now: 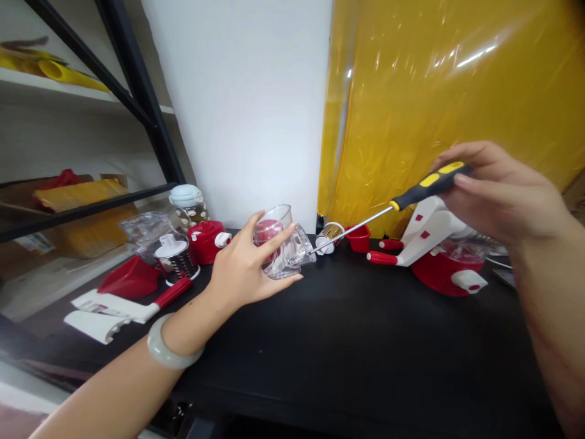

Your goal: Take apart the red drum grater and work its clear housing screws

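My left hand grips a clear plastic grater housing above the table, thumb underneath and fingers spread over its side. In my right hand is a screwdriver with a black and yellow handle, held near the handle's end. Its long metal shaft slants down to the left, and the tip meets the housing's right side; whether it sits on a screw I cannot tell. Behind the housing lie a drum grater blade with a white end and a red plastic pusher.
On the right stands a drum grater with a red base and white crank arms. At left are a red base, a grater drum, a red pusher, a white crank handle and a lidded jar. A black-framed shelf rises beside the table.
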A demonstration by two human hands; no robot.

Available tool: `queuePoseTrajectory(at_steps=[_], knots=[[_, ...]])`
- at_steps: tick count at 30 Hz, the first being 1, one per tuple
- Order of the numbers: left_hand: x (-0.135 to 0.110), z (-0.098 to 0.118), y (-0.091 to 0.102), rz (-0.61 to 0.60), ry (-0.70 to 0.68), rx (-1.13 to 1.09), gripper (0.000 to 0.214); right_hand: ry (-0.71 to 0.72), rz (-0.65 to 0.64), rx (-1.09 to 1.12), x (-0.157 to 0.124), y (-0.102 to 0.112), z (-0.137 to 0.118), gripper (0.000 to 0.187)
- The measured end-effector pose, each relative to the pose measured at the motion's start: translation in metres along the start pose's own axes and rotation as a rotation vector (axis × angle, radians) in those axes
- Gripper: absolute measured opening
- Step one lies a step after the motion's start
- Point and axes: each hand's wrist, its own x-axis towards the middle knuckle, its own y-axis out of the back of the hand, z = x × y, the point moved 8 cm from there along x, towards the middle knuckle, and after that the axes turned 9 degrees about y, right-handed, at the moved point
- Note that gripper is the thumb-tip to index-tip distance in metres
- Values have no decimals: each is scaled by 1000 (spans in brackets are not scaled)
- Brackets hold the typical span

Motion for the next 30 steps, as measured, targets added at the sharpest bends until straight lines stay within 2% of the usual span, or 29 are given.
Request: queuePoseTrajectory(at_steps=[3, 5, 7, 10, 12, 14, 16, 18, 21, 24, 28, 30], knots=[[0, 0, 0, -9, 7, 4, 82, -63, -10, 40, -2, -5, 1, 26], [0, 0, 1, -10, 3, -3, 82, -74, 0, 30, -2, -8, 4, 17], [0, 1, 1, -10, 0, -10, 81, -81, 36, -32, -2, -7, 8, 27], [1, -1, 0, -13, 2, -4, 81, -116, 81, -342, -4, 3, 13, 52], [0, -1, 0, -9, 0, -2, 80, -85, 51, -627, -4, 9, 9, 59], [0, -1, 0, -3, -6, -6, 80, -11, 23, -793, -3, 11, 2, 58], [0, 0, 0, -2, -8, -7, 80, 41, 15, -728, -2, 12, -1, 50], [0, 0, 0, -4, -6, -6, 81, 46, 0, -501, -3, 9, -1, 41], [0, -1, 0, -10, 1, -5, 81, 35, -37, -190, -3, -1, -3, 41], [1, -1, 0, -16, 4, -9, 82, -3, -7, -35, -3, -8, -5, 38], [0, 1, 1, -10, -1, -13, 81, -10, 74, -18, -1, -7, -2, 24], [0, 1, 1, -14, 1, -10, 81, -10, 107, -188, -2, -2, -1, 32]])
